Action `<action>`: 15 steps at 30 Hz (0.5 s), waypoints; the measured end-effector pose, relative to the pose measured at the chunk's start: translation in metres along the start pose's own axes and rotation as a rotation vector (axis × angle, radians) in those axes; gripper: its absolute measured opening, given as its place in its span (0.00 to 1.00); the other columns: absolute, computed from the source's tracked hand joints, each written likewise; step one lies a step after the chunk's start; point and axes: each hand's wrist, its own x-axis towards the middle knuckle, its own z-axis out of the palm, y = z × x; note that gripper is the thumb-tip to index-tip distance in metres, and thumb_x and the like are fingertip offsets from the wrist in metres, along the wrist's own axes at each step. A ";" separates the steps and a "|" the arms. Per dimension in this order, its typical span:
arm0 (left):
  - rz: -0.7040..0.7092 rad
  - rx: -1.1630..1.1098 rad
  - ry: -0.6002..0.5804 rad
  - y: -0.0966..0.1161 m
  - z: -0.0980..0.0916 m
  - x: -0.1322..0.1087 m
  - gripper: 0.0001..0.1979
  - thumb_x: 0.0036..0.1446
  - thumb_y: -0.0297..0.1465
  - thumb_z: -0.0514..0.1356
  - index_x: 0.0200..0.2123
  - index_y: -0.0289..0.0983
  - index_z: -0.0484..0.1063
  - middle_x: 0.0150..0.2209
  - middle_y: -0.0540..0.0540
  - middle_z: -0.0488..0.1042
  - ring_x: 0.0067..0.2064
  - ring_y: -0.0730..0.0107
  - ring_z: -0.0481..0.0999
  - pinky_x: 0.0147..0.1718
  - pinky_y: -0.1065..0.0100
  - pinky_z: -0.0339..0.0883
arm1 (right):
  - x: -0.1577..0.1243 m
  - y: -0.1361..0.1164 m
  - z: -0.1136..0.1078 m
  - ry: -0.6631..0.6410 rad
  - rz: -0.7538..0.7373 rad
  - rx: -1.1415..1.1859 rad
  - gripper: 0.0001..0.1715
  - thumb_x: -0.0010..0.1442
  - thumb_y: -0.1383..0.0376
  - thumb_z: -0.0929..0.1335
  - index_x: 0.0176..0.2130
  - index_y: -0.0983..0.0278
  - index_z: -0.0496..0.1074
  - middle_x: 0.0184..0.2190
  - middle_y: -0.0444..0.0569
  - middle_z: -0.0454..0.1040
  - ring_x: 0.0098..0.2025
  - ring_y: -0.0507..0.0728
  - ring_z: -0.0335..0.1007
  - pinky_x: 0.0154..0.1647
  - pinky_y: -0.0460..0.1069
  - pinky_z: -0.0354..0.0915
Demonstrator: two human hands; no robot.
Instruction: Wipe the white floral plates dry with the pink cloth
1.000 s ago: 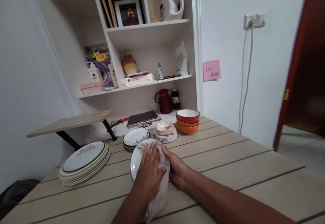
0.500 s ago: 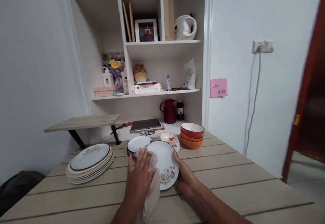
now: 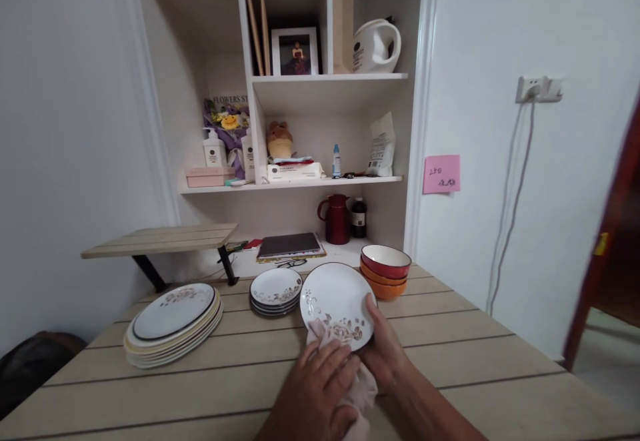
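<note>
A white plate point(image 3: 337, 294) with a dark rim and brown flowers is tilted up toward me above the table. My right hand point(image 3: 385, 344) grips its right edge, thumb on the face and fingers behind. Against the lower flowered part, my left hand point(image 3: 325, 384) presses a pale pink cloth point(image 3: 363, 391), which hangs down below the fingers. Just left of the plate stands a stack of small flowered plates point(image 3: 276, 291). Farther left lies a stack of larger plates point(image 3: 175, 314), the top one flowered. Red and orange bowls point(image 3: 385, 271) are stacked behind my right hand.
A small raised wooden shelf point(image 3: 160, 241) on black legs stands at the back left of the slatted table point(image 3: 210, 394). Behind are a dark laptop-like slab point(image 3: 291, 245), a red jug point(image 3: 336, 219) and a dark bottle point(image 3: 359, 218). White shelving rises above.
My left hand has moved the cloth from the plate's left edge down to its lower flowered part. The held plate has turned and now covers the small pink dish behind it.
</note>
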 end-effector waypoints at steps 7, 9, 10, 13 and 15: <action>-0.286 -0.267 -0.056 -0.003 -0.005 -0.005 0.19 0.64 0.37 0.44 0.37 0.44 0.75 0.46 0.49 0.76 0.47 0.68 0.72 0.51 0.59 0.65 | 0.006 -0.015 -0.008 0.226 -0.281 0.079 0.30 0.60 0.58 0.65 0.60 0.60 0.60 0.51 0.51 0.74 0.53 0.60 0.70 0.50 0.59 0.69; -0.304 -0.212 -0.024 -0.006 -0.002 -0.007 0.14 0.63 0.36 0.48 0.39 0.45 0.74 0.49 0.49 0.75 0.49 0.67 0.72 0.52 0.58 0.64 | 0.004 -0.019 -0.007 0.239 -0.279 0.107 0.31 0.61 0.61 0.65 0.61 0.60 0.58 0.50 0.51 0.75 0.53 0.60 0.70 0.50 0.59 0.69; -0.326 -0.160 0.018 -0.008 0.000 -0.008 0.12 0.62 0.35 0.50 0.40 0.44 0.73 0.51 0.48 0.74 0.50 0.66 0.71 0.52 0.57 0.64 | 0.002 -0.020 -0.005 0.246 -0.260 0.121 0.31 0.61 0.62 0.65 0.62 0.61 0.58 0.49 0.51 0.76 0.52 0.60 0.71 0.50 0.59 0.69; -0.427 0.011 0.175 -0.015 0.006 -0.010 0.09 0.59 0.32 0.54 0.42 0.39 0.69 0.57 0.41 0.67 0.56 0.60 0.67 0.52 0.55 0.65 | -0.003 -0.015 0.001 0.252 -0.157 0.155 0.32 0.60 0.64 0.65 0.62 0.66 0.57 0.43 0.53 0.79 0.49 0.61 0.73 0.50 0.60 0.69; -0.479 0.102 0.269 -0.019 0.007 -0.009 0.09 0.58 0.30 0.55 0.42 0.37 0.67 0.59 0.36 0.62 0.60 0.55 0.62 0.53 0.51 0.63 | -0.006 -0.006 0.005 0.229 -0.070 0.178 0.32 0.60 0.65 0.65 0.61 0.70 0.58 0.39 0.55 0.80 0.47 0.63 0.74 0.49 0.60 0.70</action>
